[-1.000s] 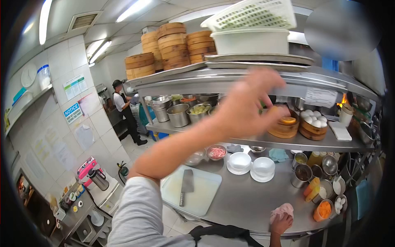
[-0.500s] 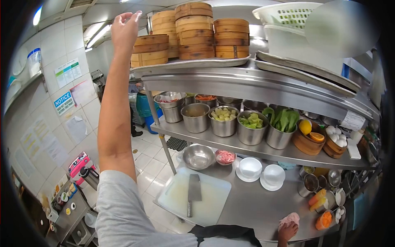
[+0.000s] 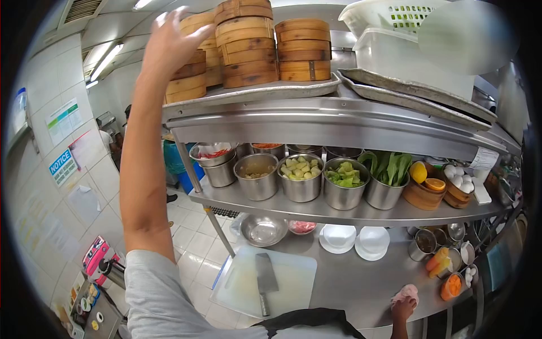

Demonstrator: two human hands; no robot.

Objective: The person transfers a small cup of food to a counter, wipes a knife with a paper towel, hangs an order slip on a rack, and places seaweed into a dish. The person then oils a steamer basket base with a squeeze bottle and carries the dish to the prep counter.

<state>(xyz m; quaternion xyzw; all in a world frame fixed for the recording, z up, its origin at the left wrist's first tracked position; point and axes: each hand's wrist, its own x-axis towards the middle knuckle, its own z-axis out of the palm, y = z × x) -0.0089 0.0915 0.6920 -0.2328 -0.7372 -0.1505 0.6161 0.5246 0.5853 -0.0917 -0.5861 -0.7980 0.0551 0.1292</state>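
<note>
My left hand is raised high on an outstretched arm, beside the stacked bamboo steamers on the top shelf. Its thumb and fingers are spread, with nothing visible between them. Low on the right, my right hand rests on a crumpled pink cloth against the steel counter, fingers curled over it. A cleaver lies on the white cutting board left of that hand.
Steel pots of cut vegetables line the middle shelf, with eggs and citrus at its right. A steel bowl and white bowls stand below. Trays jut from the top shelf. Containers with squeeze bottles stand at right.
The view has shifted, so the shelves sit slightly differently. My left hand has opened wider, thumb out, and appears closer to the steamers. My right hand stays on the pink cloth.
</note>
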